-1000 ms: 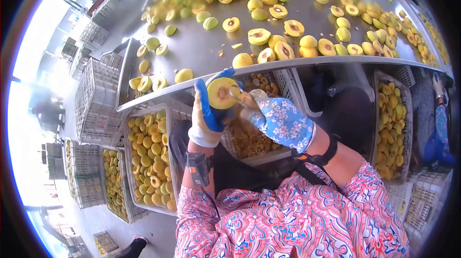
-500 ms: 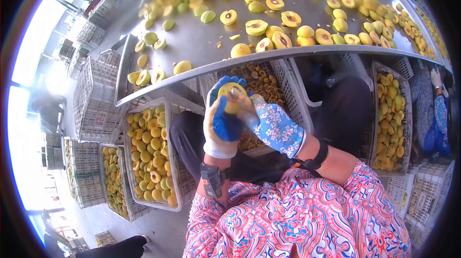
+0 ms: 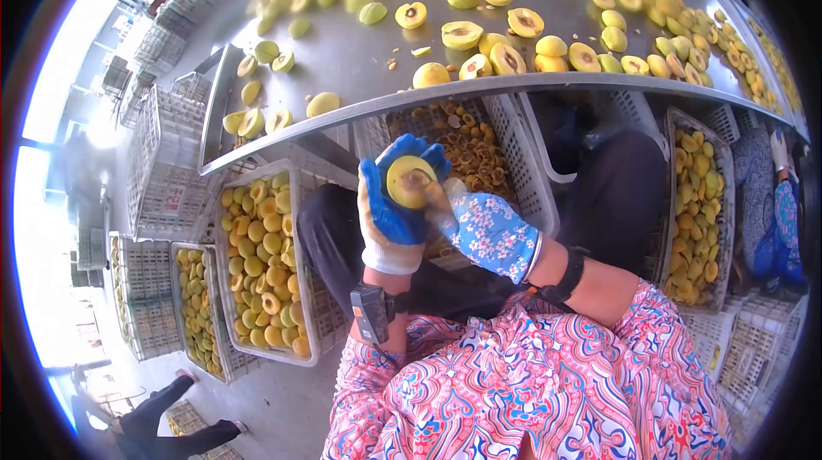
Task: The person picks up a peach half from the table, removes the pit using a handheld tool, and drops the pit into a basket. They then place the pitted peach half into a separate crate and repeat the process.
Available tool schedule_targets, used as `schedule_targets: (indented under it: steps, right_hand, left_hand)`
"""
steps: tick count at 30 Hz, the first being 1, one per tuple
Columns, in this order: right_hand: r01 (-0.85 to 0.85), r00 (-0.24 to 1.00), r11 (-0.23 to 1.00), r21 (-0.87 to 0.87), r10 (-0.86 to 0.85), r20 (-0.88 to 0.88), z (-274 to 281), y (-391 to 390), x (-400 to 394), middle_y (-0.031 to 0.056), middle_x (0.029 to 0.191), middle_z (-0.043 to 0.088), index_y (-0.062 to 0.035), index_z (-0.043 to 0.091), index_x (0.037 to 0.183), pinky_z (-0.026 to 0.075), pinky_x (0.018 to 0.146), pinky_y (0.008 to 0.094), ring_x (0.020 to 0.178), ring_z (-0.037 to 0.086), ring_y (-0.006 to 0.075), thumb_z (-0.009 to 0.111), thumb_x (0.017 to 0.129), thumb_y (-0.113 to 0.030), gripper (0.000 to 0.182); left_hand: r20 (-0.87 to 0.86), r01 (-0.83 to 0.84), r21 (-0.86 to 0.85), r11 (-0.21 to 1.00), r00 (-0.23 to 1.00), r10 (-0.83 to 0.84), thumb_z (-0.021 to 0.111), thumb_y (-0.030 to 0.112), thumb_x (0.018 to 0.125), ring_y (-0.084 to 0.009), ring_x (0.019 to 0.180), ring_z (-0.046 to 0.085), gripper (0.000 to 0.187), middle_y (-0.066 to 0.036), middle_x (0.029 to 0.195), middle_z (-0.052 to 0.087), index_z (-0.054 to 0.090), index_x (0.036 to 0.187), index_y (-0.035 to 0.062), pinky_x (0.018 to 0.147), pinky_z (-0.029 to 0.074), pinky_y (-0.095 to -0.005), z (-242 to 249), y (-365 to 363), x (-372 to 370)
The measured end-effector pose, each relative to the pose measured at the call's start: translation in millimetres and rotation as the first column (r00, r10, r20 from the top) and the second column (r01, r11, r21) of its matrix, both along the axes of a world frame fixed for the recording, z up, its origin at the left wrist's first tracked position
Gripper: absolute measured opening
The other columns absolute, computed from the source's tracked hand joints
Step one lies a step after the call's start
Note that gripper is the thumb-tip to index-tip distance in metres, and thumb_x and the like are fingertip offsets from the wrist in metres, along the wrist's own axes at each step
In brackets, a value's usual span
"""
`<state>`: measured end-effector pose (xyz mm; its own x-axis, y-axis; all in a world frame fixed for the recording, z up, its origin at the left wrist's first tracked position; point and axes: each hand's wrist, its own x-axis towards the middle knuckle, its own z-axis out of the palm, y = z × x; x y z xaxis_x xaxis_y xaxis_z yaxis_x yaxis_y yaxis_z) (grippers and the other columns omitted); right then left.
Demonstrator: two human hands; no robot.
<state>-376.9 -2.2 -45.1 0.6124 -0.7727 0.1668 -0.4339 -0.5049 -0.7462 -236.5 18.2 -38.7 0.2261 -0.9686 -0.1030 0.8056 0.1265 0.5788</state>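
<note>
A yellow peach half (image 3: 409, 181) sits in my left hand (image 3: 396, 207), which wears a white glove with a blue coated palm. Its cut side faces up, and the centre looks brown. The gloved fingers curl around it. My right hand (image 3: 488, 224), in a glove with a blue flowered cuff, is closed right against the fruit. Motion blurs its fingertips. It grips a small curved metal tool, whose tip showed earlier and is barely visible now. Below both hands stands a crate (image 3: 524, 170) with brown pits and scraps (image 3: 469, 152).
Many peach halves lie on the metal table (image 3: 364, 62), whose raised front edge (image 3: 385, 111) is just beyond my hands. Crates of peach halves stand at left (image 3: 306, 289) and right (image 3: 659, 276). Another person's gloved hand (image 3: 779, 152) shows far right; a person's legs (image 3: 163, 413) show lower left.
My left hand has tilted and lowered slightly, with its fingers more spread behind the peach half. My right hand has drawn slightly down from the cut face. A walking person has come further into view lower left.
</note>
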Motion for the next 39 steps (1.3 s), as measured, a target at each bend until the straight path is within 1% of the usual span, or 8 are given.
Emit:
schedule_targets:
  steps: [6, 11, 15, 23, 26, 31, 35, 39]
  right_hand:
    - [0.024, 0.973, 0.964, 0.266, -0.084, 0.217, -16.3, 9.2, 20.5, 0.0255, 0.079, 0.063, 0.0020, 0.051, 0.106, 0.048, 0.062, 0.0485, 0.075, 0.062, 0.0428, 0.057, 0.092, -0.026, 0.032]
    - [-0.088, 0.993, 0.970, 0.226, 0.067, 0.098, 0.5, -3.9, 4.4, 0.0264, 0.079, 0.060, 0.0018, 0.051, 0.104, 0.048, 0.063, 0.0481, 0.076, 0.062, 0.0415, 0.055, 0.094, -0.028, 0.031]
    - [-0.151, 0.977, 0.988, 0.040, 0.155, -0.146, -6.0, -9.0, 2.0, 0.0265, 0.077, 0.060, 0.0006, 0.049, 0.105, 0.047, 0.058, 0.0480, 0.071, 0.062, 0.0394, 0.053, 0.094, -0.027, 0.030]
    - [-0.128, 0.950, 0.981, 0.149, 0.078, 0.303, -59.5, 9.8, 16.2, 0.0149, 0.071, 0.060, -0.0027, 0.052, 0.108, 0.047, 0.051, 0.0419, 0.058, 0.061, 0.0318, 0.054, 0.095, -0.028, 0.029]
    - [-0.312, 0.941, 0.326, 0.892, -0.025, 0.338, 4.5, 2.5, 3.5, 0.0039, 0.063, 0.053, -0.0088, 0.053, 0.105, 0.040, 0.041, 0.0296, 0.046, 0.051, 0.0156, 0.052, 0.097, -0.032, 0.024]
    - [-0.479, 0.873, -0.206, 0.853, -0.215, 0.438, 0.5, -0.7, 0.1, -0.0108, 0.055, 0.037, -0.0205, 0.050, 0.082, 0.028, 0.037, 0.0192, 0.040, 0.035, 0.0024, 0.050, 0.098, -0.042, 0.027]
    - [-0.484, 0.867, -0.206, 0.850, -0.243, 0.435, -2.7, 2.6, 3.2, -0.0093, 0.056, 0.039, -0.0183, 0.052, 0.085, 0.029, 0.038, 0.0207, 0.041, 0.036, 0.0035, 0.051, 0.099, -0.039, 0.025]
    - [-0.270, 0.937, 0.259, 0.927, -0.149, 0.315, -10.9, 13.7, 17.8, -0.0031, 0.060, 0.048, -0.0080, 0.055, 0.103, 0.035, 0.040, 0.0232, 0.045, 0.043, 0.0062, 0.054, 0.097, -0.034, 0.027]
  left_hand:
    - [0.730, -0.301, -0.100, 0.949, 0.626, 0.275, 0.040, 0.036, 0.101, -0.0310, 0.112, 0.058, 0.041, -0.017, 0.125, 0.054, 0.047, 0.127, 0.0041, 0.095, 0.049, -0.0389, -18.2, 5.7, -11.0]
    - [0.200, 0.036, -0.188, 0.982, 0.980, 0.003, 0.042, 0.036, 0.100, -0.0358, 0.129, 0.044, 0.054, -0.017, 0.140, 0.043, 0.035, 0.140, 0.0018, 0.110, 0.032, -0.0483, -13.0, 3.5, 3.3]
    - [0.193, 0.097, 0.080, 0.992, 0.975, -0.111, 0.042, 0.037, 0.100, -0.0308, 0.109, 0.059, 0.043, -0.015, 0.115, 0.060, 0.052, 0.121, 0.0005, 0.094, 0.049, -0.0438, -15.6, 3.8, 15.9]
    - [0.359, -0.126, 0.133, 0.983, 0.931, 0.070, 0.049, 0.033, 0.099, -0.0263, 0.081, 0.066, 0.035, -0.014, 0.092, 0.065, 0.058, 0.105, -0.0004, 0.071, 0.056, -0.0394, -19.9, 4.6, -5.9]
    - [0.262, -0.089, 0.058, 0.994, 0.963, 0.071, 0.051, 0.036, 0.098, -0.0261, 0.077, 0.065, 0.038, -0.014, 0.091, 0.065, 0.058, 0.105, -0.0006, 0.068, 0.056, -0.0388, -19.0, 7.0, -5.3]
    - [0.145, -0.050, 0.052, 0.997, 0.989, 0.042, 0.051, 0.045, 0.096, -0.0255, 0.075, 0.064, 0.047, -0.014, 0.088, 0.062, 0.055, 0.107, -0.0002, 0.066, 0.055, -0.0396, -30.2, 10.2, -1.8]
    - [0.122, -0.039, 0.072, 0.997, 0.992, 0.030, 0.048, 0.046, 0.097, -0.0251, 0.073, 0.063, 0.048, -0.013, 0.087, 0.061, 0.055, 0.106, -0.0002, 0.064, 0.054, -0.0391, -34.9, 9.7, 0.7]
    - [-0.015, -0.054, 0.112, 0.992, 0.998, 0.056, 0.046, 0.045, 0.098, -0.0258, 0.071, 0.062, 0.048, -0.014, 0.086, 0.061, 0.055, 0.104, -0.0013, 0.061, 0.053, -0.0378, -46.9, -0.8, 1.4]
